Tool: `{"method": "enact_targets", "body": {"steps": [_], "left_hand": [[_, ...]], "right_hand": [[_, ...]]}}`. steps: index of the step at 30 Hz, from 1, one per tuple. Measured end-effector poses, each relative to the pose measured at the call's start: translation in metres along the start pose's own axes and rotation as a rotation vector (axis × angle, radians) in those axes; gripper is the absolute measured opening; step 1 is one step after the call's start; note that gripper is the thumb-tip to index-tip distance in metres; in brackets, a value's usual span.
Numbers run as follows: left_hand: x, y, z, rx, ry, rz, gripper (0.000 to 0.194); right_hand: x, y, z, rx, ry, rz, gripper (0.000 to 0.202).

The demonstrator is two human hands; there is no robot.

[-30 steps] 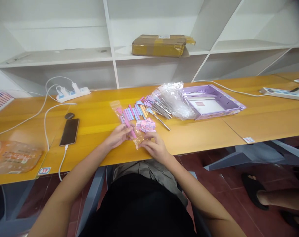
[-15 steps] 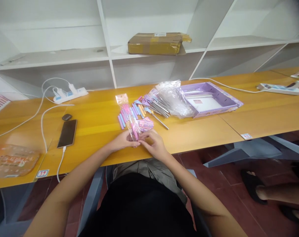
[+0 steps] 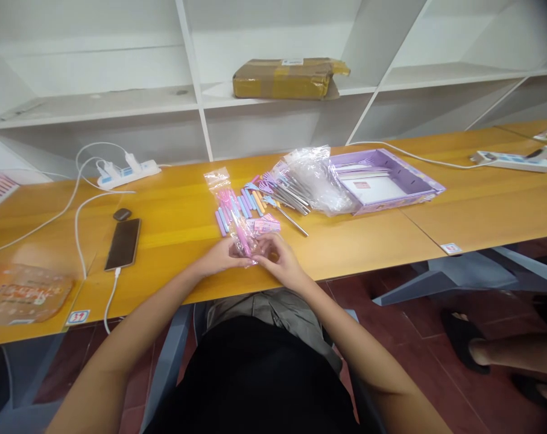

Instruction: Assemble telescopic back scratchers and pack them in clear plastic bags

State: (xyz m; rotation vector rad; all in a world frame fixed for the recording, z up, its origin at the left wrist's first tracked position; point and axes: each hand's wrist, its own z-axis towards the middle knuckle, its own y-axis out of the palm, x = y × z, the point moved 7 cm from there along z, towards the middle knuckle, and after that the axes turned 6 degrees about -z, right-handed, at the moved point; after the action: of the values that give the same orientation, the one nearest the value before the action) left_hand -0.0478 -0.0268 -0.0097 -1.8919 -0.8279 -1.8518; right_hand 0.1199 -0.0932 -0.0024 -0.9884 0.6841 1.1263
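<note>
Near the table's front edge, a pink hand-shaped back scratcher [image 3: 241, 234] lies inside a clear plastic bag [image 3: 218, 176]. My left hand [image 3: 228, 253] is closed on the bag's lower end from the left. From the right, my right hand [image 3: 278, 258] pinches the same end, thumb and fingers curled round the plastic. Just beyond are pink, blue and orange handle sleeves [image 3: 250, 201], printed cards [image 3: 267, 223] and several metal rods [image 3: 292, 194] with small coloured hand heads. One back scratcher with a blue head [image 3: 291, 222] lies apart from that pile.
Empty clear bags [image 3: 321, 184] lie against a purple open box [image 3: 418, 196]. On the left are a phone [image 3: 123, 244] on a cable, a power strip [image 3: 131, 175] and an orange bag [image 3: 24, 295]. A taped carton [image 3: 280, 81] sits on the shelf. Someone's foot shows at right.
The bag's far end has tipped slightly left and towards me. My right fingers have shifted a little around the bag's near end. The other things stay put.
</note>
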Motion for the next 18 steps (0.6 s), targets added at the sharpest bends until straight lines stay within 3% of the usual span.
{"method": "enact_targets", "body": {"steps": [7,13,18], "left_hand": [[-0.009,-0.003,0.001,0.006,0.027,-0.016,0.058],[-0.010,0.006,-0.004,-0.090,-0.010,0.071,0.045],[0.000,0.012,-0.006,-0.123,0.087,0.172,0.046]], "right_hand": [[0.011,0.011,-0.001,-0.105,0.113,0.129,0.058],[0.016,0.013,-0.003,-0.158,0.162,0.068,0.051],[0.013,0.012,-0.002,-0.177,0.141,-0.009,0.048]]}}
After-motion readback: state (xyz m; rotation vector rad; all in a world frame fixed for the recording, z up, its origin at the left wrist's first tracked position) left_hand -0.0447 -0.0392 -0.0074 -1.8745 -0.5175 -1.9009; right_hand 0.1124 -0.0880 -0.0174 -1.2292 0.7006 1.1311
